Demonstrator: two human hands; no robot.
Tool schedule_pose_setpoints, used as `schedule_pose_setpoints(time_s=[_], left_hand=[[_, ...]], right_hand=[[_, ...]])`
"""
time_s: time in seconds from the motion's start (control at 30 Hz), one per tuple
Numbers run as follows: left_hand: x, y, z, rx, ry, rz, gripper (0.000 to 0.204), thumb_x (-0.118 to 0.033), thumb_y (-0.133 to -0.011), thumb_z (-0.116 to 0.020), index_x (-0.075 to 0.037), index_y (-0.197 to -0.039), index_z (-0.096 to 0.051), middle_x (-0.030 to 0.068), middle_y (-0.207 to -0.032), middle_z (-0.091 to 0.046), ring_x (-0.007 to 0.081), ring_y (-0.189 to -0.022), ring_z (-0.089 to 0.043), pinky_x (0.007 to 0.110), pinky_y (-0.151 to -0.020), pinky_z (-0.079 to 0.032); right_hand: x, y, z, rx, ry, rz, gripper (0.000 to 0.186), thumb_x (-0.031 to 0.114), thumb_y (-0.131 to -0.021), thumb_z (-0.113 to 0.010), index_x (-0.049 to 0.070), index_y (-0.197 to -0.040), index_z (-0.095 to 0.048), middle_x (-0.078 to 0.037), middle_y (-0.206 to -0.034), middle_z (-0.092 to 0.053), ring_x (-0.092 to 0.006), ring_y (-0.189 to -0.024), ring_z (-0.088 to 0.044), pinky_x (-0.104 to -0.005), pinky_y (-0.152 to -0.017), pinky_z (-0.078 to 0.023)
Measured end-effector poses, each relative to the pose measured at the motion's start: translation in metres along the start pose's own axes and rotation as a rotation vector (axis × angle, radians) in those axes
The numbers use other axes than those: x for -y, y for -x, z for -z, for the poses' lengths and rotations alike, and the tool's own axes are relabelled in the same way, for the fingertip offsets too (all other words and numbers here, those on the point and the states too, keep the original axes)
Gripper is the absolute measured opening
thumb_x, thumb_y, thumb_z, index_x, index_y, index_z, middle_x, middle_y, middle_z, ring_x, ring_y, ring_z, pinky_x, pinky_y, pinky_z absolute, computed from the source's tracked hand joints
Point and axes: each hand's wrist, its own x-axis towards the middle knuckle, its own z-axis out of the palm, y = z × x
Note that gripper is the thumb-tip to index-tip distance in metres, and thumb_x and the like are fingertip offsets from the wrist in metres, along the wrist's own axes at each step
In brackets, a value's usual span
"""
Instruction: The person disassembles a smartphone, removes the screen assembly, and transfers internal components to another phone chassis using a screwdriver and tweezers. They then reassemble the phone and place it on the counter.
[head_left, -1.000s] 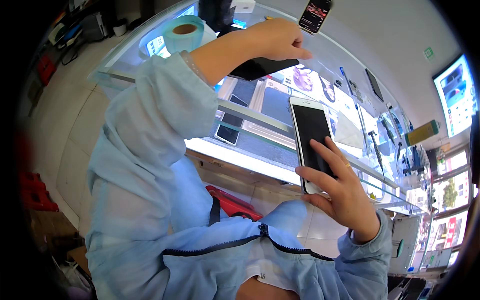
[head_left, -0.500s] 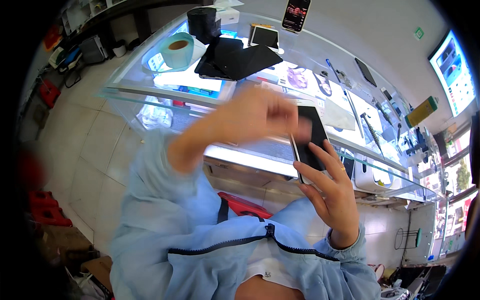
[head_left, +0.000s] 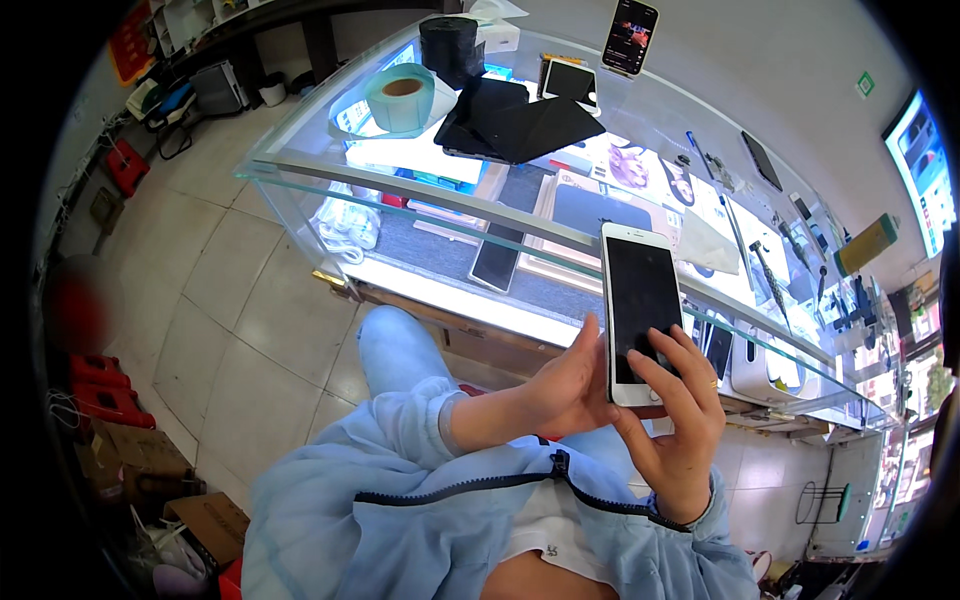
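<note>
A white-framed smartphone [head_left: 638, 290] with a dark screen is held upright before me, near the front edge of the counter. My left hand [head_left: 568, 385] supports its lower left side, with the thumb along the edge and the other fingers hidden behind the phone. From the lower right, my right hand [head_left: 682, 415] grips the phone's bottom end. Its fingertips lie on the lower part of the screen, and its thumb is at the bottom edge. A ring is on one of the right fingers.
The glass display counter [head_left: 420, 190] bears a roll of pale green labels [head_left: 402, 108], black sheets [head_left: 520, 122], a white phone [head_left: 570, 82] and a propped phone [head_left: 631, 38]. Several tools, including tweezers [head_left: 771, 280], lie at right near a yellow bottle [head_left: 866, 246]. Cardboard boxes [head_left: 205, 525] stand at lower left.
My left hand has come down from in front of the phone to its lower left side, uncovering the screen. My right hand stays at the phone's lower end. The view has shifted slightly.
</note>
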Motion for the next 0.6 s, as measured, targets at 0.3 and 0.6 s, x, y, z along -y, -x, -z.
schedule_pose_setpoints(time_s=[0.3,0.6], left_hand=[[0.002,0.001,0.006,0.01,0.13,-0.034,0.063,-0.057,-0.093,-0.028,-0.015,-0.139,-0.03,0.0085,-0.132,-0.045,0.0259,-0.121,-0.047,0.046,-0.099,-0.041],[0.008,0.006,0.001,-0.02,0.035,-0.049,0.073,-0.067,-0.088,-0.024,-0.017,-0.141,-0.031,0.0069,-0.133,-0.046,0.0221,-0.119,-0.048,0.043,-0.097,-0.043]], right_hand=[[-0.005,-0.004,0.002,-0.085,-0.058,0.026,0.046,0.016,-0.057,-0.083,0.004,-0.098,-0.067,-0.017,-0.113,-0.06,-0.0328,-0.105,-0.058,-0.0349,-0.079,-0.049],[-0.017,-0.012,0.009,-0.228,0.038,0.19,0.044,0.03,-0.059,-0.08,0.0,-0.088,-0.067,-0.015,-0.095,-0.066,-0.0295,-0.086,-0.066,-0.0331,-0.073,-0.054]])
